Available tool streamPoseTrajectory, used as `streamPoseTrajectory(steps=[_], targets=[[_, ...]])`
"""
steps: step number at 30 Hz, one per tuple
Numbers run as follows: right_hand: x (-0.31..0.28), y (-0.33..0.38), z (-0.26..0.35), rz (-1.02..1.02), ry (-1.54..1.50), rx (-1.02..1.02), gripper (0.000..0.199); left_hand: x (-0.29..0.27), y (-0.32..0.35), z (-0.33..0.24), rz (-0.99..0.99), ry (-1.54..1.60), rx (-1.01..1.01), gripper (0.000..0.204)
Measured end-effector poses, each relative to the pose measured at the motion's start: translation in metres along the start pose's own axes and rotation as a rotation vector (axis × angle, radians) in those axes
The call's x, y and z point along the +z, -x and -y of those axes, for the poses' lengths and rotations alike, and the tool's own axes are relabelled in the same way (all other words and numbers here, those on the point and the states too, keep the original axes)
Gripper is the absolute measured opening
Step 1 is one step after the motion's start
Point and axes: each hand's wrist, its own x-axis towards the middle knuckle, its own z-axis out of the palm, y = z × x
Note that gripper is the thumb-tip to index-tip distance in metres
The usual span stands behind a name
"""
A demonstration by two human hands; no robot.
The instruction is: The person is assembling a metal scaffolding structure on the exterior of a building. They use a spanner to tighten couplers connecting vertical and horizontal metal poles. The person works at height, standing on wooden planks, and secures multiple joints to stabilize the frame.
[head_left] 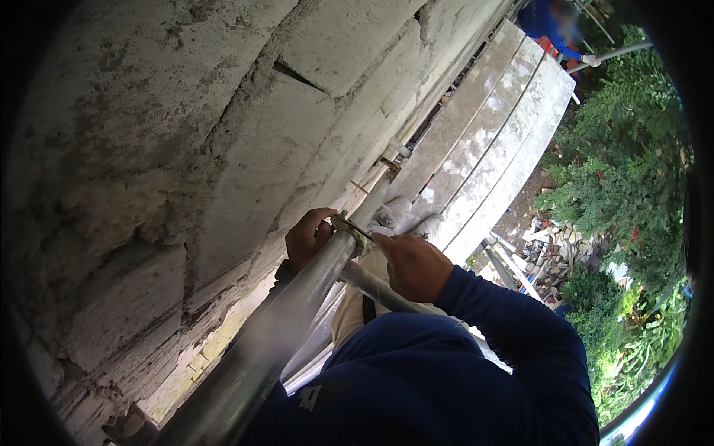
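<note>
A thick grey scaffold tube (pixel 294 316) rises close in front of me, and a second tube (pixel 383 291) meets it just below a metal scaffold coupler (pixel 348 225). My left hand (pixel 306 239) is curled against the left side of the tube, its finger and thumb closed on the coupler's edge. From the right, my right hand (pixel 416 267) reaches the coupler with fingers closed; a thin dark piece shows at its fingertips, too small and hidden to name. My shoes (pixel 398 215) stand on the planks beyond the coupler.
A rough block wall (pixel 245 111) runs along the left. Planks (pixel 476 149) form a walkway stretching away at upper right. At its far end another person in blue (pixel 554 33) grips a pole (pixel 621 52). Rubble (pixel 554 249) and green bushes (pixel 617 163) lie below the right edge.
</note>
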Motion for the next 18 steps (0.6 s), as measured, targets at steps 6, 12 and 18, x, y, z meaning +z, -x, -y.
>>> streamPoseTrajectory(steps=[6,12,18], targets=[[-0.001,-0.007,0.003,0.044,0.0,0.022,0.052,0.001,0.002,0.001,0.042,0.027,-0.035,0.036],[0.007,-0.015,-0.005,0.084,-0.003,0.018,0.051,0.003,0.004,0.009,-0.005,-0.003,-0.002,0.038],[0.006,-0.012,0.007,0.052,0.079,0.046,0.052,0.0,0.01,0.021,0.051,0.007,0.06,0.049]])
